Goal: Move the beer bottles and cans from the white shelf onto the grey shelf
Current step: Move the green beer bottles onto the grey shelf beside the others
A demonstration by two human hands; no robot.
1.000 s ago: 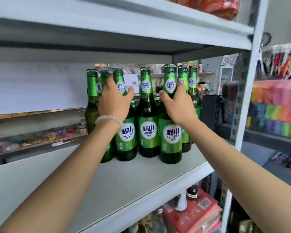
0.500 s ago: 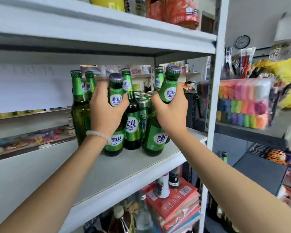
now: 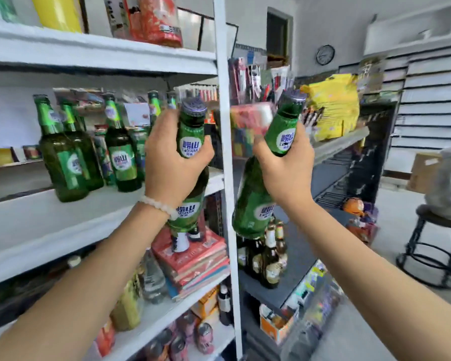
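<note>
Gripping bottle necks, left hand (image 3: 171,162), right hand (image 3: 287,170), backdrop blurred

Two bare forearms, no sleeves visible. Left hand (image 3: 171,165): one bracelet of pale round beads (image 3: 158,205) at the wrist. Right hand (image 3: 287,173): no jewellery.

Single head-worn wide-angle view, looking forward and slightly down from close range at both raised forearms, facing the upright post (image 3: 225,157) between the white shelf (image 3: 63,220) at left and the grey shelf (image 3: 333,147) at right, room floor far right.
</note>
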